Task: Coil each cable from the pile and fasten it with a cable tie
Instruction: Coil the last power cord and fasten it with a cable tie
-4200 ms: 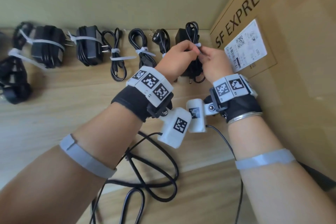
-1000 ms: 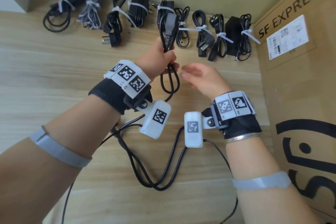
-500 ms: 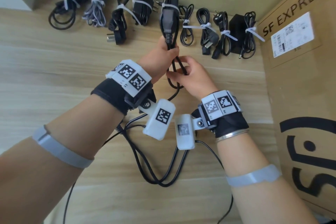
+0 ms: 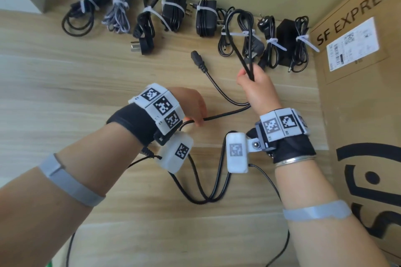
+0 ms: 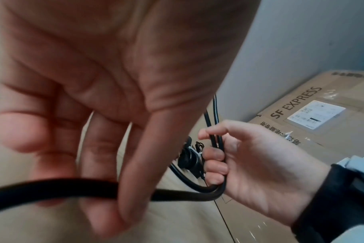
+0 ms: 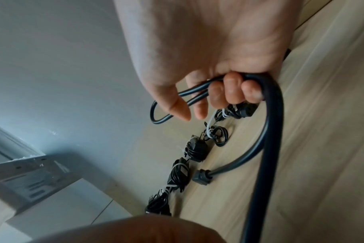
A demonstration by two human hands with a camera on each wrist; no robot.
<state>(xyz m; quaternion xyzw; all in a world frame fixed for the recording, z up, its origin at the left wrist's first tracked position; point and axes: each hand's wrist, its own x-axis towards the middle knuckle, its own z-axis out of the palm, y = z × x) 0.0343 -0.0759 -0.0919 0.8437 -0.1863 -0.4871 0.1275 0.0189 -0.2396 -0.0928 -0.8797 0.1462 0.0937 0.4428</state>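
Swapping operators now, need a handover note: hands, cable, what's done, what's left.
Right hand grips a first loop of the black cable, raised above the floor. Left hand pinches the same cable further along; its connector end lies loose on the floor.
Done: a row of tied bundles along the wall.
Left: finish coiling this cable, then tie it. No loose cable tie in view. The pile is not in view.

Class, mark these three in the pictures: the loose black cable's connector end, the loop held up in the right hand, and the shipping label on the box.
connector [image 4: 197,58], head view, on its black moulded body.
loop [image 4: 238,13], head view, at the top of its bend.
shipping label [image 4: 352,44], head view, at the middle of the white sheet.
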